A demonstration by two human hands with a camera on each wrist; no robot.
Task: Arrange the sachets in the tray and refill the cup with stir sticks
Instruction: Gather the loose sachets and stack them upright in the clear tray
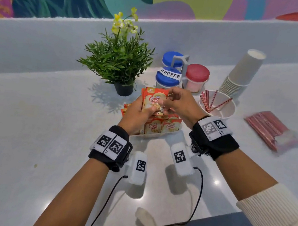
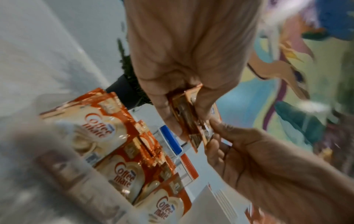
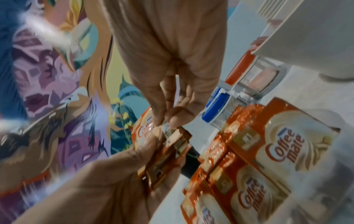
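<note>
My left hand grips a small stack of orange Coffee mate sachets, held upright above the tray. My right hand pinches the lower edge of one sachet in that stack. In the left wrist view the held sachets appear edge-on, with the right thumb against them. Under both hands, more sachets stand in rows in a clear tray. To the right stands a white cup with a few red stir sticks. A pack of red stir sticks lies further right.
A potted plant stands behind and to the left of the tray. Blue-lidded jars and a red-lidded jar stand behind it. A stack of paper cups leans at the back right. A low wall runs along the counter's back.
</note>
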